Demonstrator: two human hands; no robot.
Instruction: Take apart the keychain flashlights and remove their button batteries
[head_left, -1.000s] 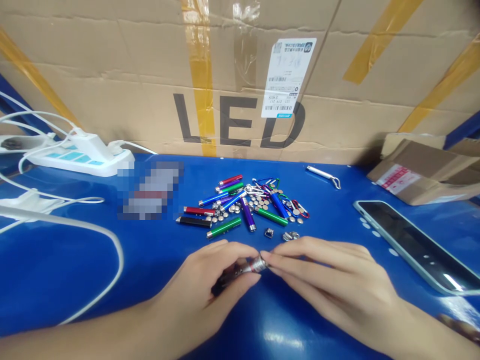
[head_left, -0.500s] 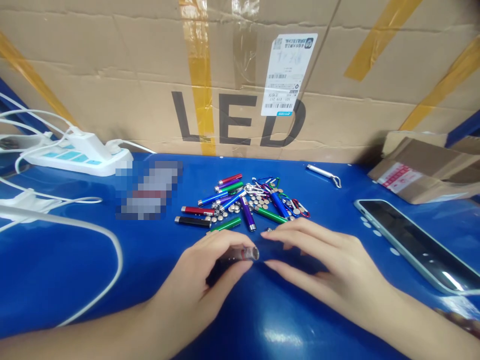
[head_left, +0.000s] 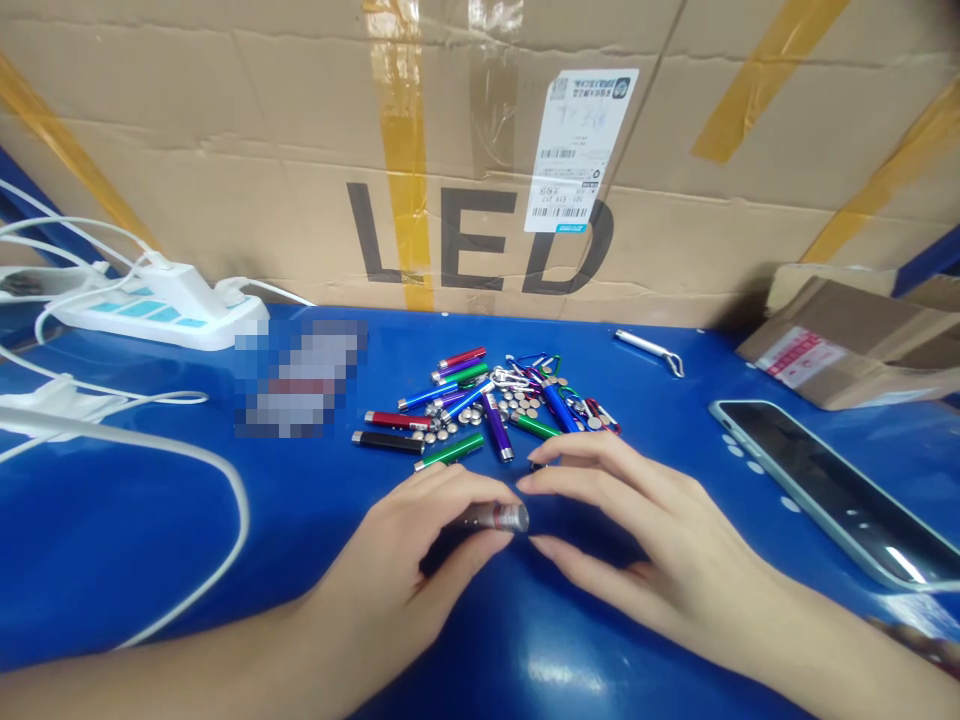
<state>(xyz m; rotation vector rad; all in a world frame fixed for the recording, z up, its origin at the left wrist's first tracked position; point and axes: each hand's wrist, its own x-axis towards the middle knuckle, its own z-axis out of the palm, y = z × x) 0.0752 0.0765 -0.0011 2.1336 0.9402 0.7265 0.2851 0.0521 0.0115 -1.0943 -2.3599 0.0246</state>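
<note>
My left hand (head_left: 420,550) holds a small silver-grey tube (head_left: 495,516) between thumb and fingers, its round metal end pointing right. Just right of that end is my right hand (head_left: 645,520), with thumb and fingers apart. A small dark piece (head_left: 537,465) shows at its fingertips; whether the fingers touch it, I cannot tell. Beyond both hands lies a loose pile: a green tube (head_left: 450,453), a black tube (head_left: 388,441), a red tube (head_left: 397,420), a purple tube (head_left: 497,428) and others, with several button cells (head_left: 442,433) and coloured carabiner clips (head_left: 600,413).
A phone (head_left: 832,490) lies at the right on the blue table (head_left: 300,530). Behind it sits a small carton (head_left: 847,340). A silver tube with a clip (head_left: 646,346) lies farther back. White power strips (head_left: 165,315) and cables are at the left. A big LED carton (head_left: 285,150) stands behind.
The tube in my left hand has shifted slightly right and down, and its metal end now looks closed over. My right fingertips have moved slightly left, nearer to it.
</note>
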